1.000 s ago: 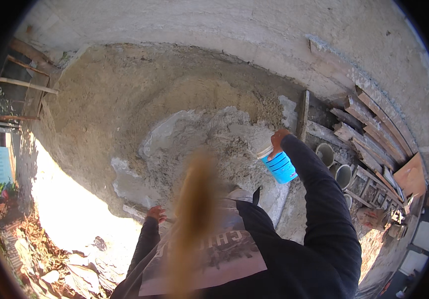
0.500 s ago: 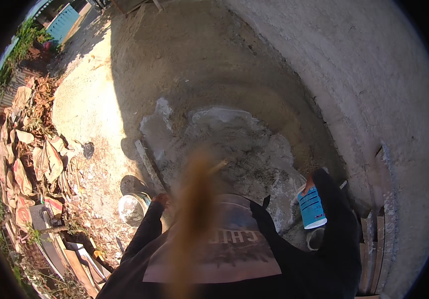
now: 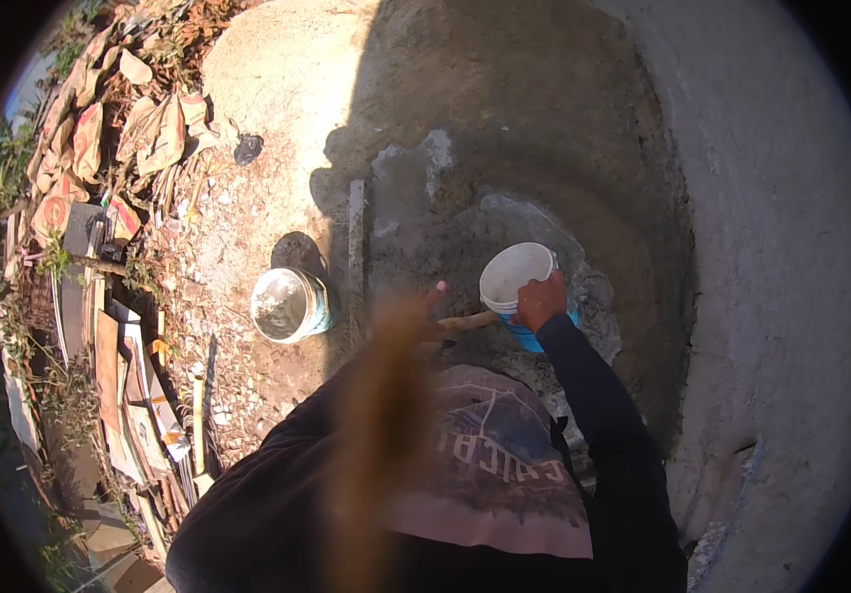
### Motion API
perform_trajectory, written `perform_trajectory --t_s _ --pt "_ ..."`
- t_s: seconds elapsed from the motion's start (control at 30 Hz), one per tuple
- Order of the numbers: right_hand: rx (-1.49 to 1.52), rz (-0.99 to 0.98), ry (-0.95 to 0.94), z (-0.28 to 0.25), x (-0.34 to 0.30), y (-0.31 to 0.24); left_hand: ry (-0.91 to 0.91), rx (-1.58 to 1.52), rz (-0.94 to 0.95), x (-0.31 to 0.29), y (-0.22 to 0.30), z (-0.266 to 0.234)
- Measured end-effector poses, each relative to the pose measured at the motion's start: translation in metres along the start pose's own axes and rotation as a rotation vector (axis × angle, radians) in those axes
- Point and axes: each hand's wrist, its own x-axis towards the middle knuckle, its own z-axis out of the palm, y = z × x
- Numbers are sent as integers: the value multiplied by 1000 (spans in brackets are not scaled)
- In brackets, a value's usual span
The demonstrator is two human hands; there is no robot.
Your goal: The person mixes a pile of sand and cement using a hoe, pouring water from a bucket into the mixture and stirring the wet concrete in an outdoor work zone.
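My right hand (image 3: 541,299) grips the rim of a blue bucket (image 3: 528,337) with a white inside, held over the wet grey mortar patch (image 3: 598,306). The bucket tilts, its mouth toward the far left. My left hand (image 3: 435,294) is mostly hidden behind a blurred brown strand close to the camera. One stretched finger shows, and the hand appears open. Beside it a wooden handle (image 3: 467,322) runs toward the bucket; its other end is hidden.
A second bucket (image 3: 321,304), smeared with grey, stands at left on the sunlit ground. A long narrow board (image 3: 356,237) lies next to it. Paper sacks (image 3: 163,133) and stacked planks (image 3: 124,395) line the left side. A grey wall (image 3: 771,247) rises on the right.
My right hand has brought the blue bucket from the near right up and left over the mortar. My left hand has moved right, from near the other bucket toward the wooden handle. The view has shifted.
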Motion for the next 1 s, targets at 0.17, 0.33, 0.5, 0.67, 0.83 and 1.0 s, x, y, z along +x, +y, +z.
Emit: perform_trajectory --t_s 0.17,0.33,0.5,0.67,0.83,1.0 --pt "142 -559 373 -61 40 -138 311 -613 -33 -44 4 -102" --pt "588 -599 429 -34 63 -169 760 -780 45 -60 -60 -315" --pt "861 123 -44 74 75 -69 1058 -596 -138 -38 -54 -434" --pt "789 713 -239 205 -61 48 1072 -119 -490 53 -34 -427" --pt "1080 915 -51 257 -124 4 433 399 -244 159 52 -377" --pt "1374 974 86 325 -147 -71 -180 893 -382 238 37 -109"
